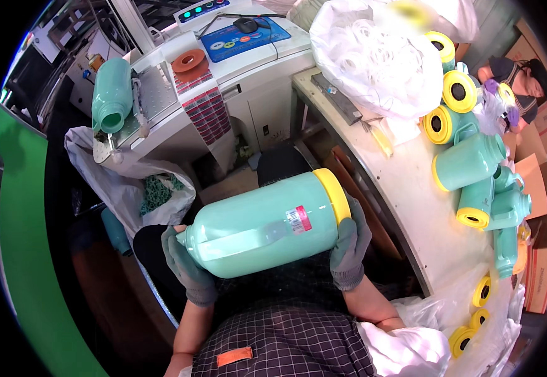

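Across the back, a white machine (248, 103) carries a blue mouse pad (223, 45), a black mouse (246, 25), an orange roll (189, 65) and, at its left end, an open-mouthed bottle (112, 88). To the right, a pale table (383, 179) bears a white bag (325, 34) full of rings (380, 56); more bottles with yellow bases crowd its far side.

Between both gloved hands, above the lap, a green jug (264, 217) lies sideways, handle toward the person. Left hand (188, 270) is closed around its neck end; right hand (350, 248) clasps the yellow base (332, 195). One small pink-and-white sticker (299, 220) shows on its side.
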`<state>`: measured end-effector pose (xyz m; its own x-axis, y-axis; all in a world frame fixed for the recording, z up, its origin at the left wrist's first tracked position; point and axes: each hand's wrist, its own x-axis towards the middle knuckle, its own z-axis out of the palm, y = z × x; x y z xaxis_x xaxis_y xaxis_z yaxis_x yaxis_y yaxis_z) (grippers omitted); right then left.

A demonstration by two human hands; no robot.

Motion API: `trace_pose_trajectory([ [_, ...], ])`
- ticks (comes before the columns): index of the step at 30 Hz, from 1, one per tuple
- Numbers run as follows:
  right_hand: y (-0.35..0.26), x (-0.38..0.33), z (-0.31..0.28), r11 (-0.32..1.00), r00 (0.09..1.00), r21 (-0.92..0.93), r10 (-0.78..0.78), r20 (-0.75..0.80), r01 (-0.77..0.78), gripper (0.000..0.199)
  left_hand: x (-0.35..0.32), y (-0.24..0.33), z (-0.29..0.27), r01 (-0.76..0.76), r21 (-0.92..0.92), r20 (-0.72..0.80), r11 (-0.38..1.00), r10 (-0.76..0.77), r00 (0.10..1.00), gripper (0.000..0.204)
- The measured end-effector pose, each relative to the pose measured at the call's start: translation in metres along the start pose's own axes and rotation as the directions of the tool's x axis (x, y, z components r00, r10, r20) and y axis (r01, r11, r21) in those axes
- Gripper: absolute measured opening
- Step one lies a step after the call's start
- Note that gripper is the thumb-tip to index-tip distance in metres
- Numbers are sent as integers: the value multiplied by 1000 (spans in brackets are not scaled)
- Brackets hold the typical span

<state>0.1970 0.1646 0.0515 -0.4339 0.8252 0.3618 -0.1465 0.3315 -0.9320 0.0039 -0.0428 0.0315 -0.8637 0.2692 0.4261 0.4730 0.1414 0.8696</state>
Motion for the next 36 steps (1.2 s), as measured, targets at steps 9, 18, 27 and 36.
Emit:
trace_pose_trajectory([
  [9, 50, -8, -38, 781, 842, 315, 510, 177, -539, 55, 51, 55, -10, -740, -214, 374, 637, 754, 540, 65],
  [18, -9, 32, -248, 912, 748, 351, 79, -659, 213, 57, 20, 47, 51, -465, -290, 291, 837, 540, 790, 87],
  [27, 3, 125, -486, 828, 307, 428, 327, -894, 363, 40, 4, 39, 62, -378, -146, 553, 914, 392, 735, 76],
  [36, -67, 123, -208, 980, 980, -80, -187, -70, 181, 38, 9, 64, 58, -290, 5, 659, 957, 215, 721, 65],
])
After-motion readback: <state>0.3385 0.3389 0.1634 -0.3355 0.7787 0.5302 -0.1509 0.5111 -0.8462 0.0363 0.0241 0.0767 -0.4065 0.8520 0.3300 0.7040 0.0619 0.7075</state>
